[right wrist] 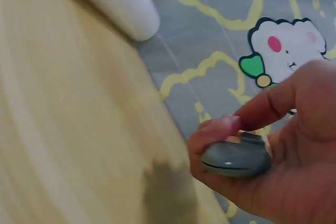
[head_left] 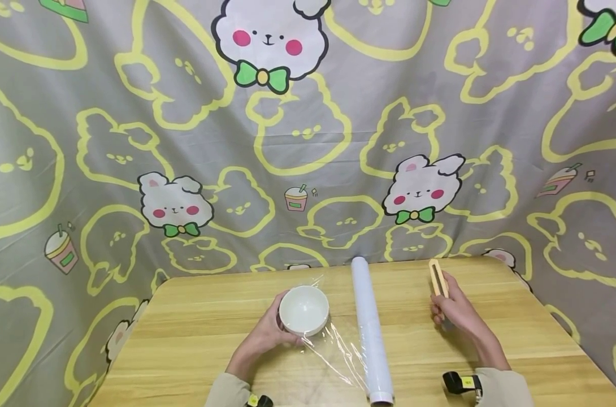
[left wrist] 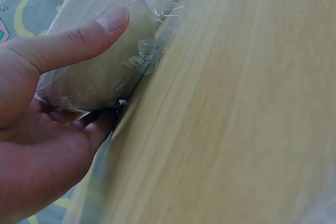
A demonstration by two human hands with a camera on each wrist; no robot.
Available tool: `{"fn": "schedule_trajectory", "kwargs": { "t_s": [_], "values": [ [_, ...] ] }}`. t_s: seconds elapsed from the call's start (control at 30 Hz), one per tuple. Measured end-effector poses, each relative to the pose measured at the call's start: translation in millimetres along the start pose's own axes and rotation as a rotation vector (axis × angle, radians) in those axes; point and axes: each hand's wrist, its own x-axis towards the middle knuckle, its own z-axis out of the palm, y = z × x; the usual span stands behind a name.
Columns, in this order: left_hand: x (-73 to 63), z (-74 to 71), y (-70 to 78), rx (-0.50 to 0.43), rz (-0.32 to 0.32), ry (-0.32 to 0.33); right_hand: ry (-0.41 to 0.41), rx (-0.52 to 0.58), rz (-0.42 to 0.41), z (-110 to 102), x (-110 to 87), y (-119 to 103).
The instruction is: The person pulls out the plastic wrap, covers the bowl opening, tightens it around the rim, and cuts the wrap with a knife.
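Note:
My left hand (head_left: 268,332) grips a white bowl (head_left: 304,311) from its left side, the thumb pressed on the outer wall in the left wrist view. Clear cling film (head_left: 338,351) clings about the bowl, bunched in creases (left wrist: 149,53) at one side, and stretches over the table to a long white cling film roll (head_left: 370,333). Right of the roll, my right hand (head_left: 458,310) holds a utility knife (head_left: 437,278) with a yellow-orange body, raised off the table. Its rounded grey end (right wrist: 236,158) shows between the fingers in the right wrist view. I cannot tell whether the blade is out.
The wooden table (head_left: 196,322) ends at a grey curtain (head_left: 338,141) with cartoon animals, which hangs behind it and at both sides. The roll lies lengthwise between my hands, its far end at the table's back edge.

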Motion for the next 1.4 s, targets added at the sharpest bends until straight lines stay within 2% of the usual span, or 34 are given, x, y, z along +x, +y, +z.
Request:
{"fn": "schedule_trajectory", "kwargs": {
  "t_s": [0.27, 0.47, 0.67, 0.97, 1.17, 1.4],
  "values": [
    [-1.2, -0.4, 0.8, -0.013, 0.013, -0.009, -0.168, 0.005, -0.068, -3.1, -4.3, -5.5],
    [-0.6, -0.8, -0.2, -0.004, 0.012, -0.007, -0.22, -0.025, -0.105, -4.3, -6.1, -7.5],
    [-1.4, -0.6, 0.5, -0.005, 0.002, -0.01, -0.199, -0.051, -0.134, -4.7, -7.4, -7.8],
    [0.6, -0.7, -2.8, 0.012, 0.026, -0.009, -0.102, -0.098, -0.093, -6.1, -8.2, -13.1],
    [0.5, -0.5, -2.0, -0.002, -0.009, -0.001, -0.066, -0.134, -0.092, -7.0, -8.9, -14.5],
    [0.3, -1.6, -2.7, 0.003, -0.008, -0.014, -0.038, -0.192, -0.109, -4.7, -7.6, -15.2]
  ]
}}
